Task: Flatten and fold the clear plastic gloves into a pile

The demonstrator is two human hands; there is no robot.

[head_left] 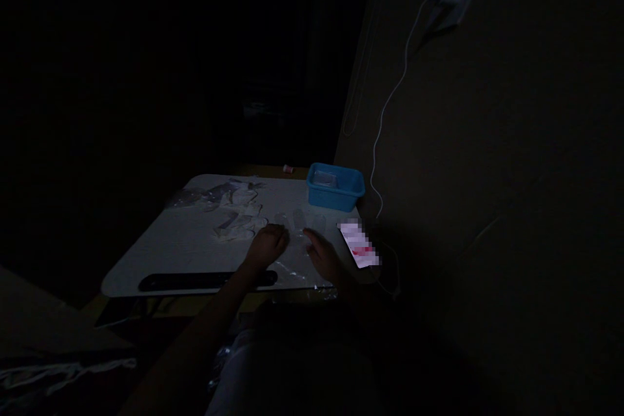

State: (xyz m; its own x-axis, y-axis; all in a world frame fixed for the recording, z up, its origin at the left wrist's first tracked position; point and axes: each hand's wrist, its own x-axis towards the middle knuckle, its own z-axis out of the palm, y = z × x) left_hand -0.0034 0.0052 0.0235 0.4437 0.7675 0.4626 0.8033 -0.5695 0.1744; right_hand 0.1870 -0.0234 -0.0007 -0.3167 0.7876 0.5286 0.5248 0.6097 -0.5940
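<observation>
The room is very dark. Both my hands rest on a small white table (160,253). My left hand (267,246) lies knuckles up with its fingers curled, beside a small clear thing (298,242) that sits between the hands. My right hand (322,256) is just right of that thing, fingers bent toward it. Whether either hand grips it is too dim to make out. Several faint clear cups (298,218) stand just beyond the hands.
A blue plastic tub (335,187) stands at the table's far right corner. A lit phone (359,244) lies at the right edge, near a white cable (390,104) that hangs down the wall. A black bar (205,281) runs along the near edge.
</observation>
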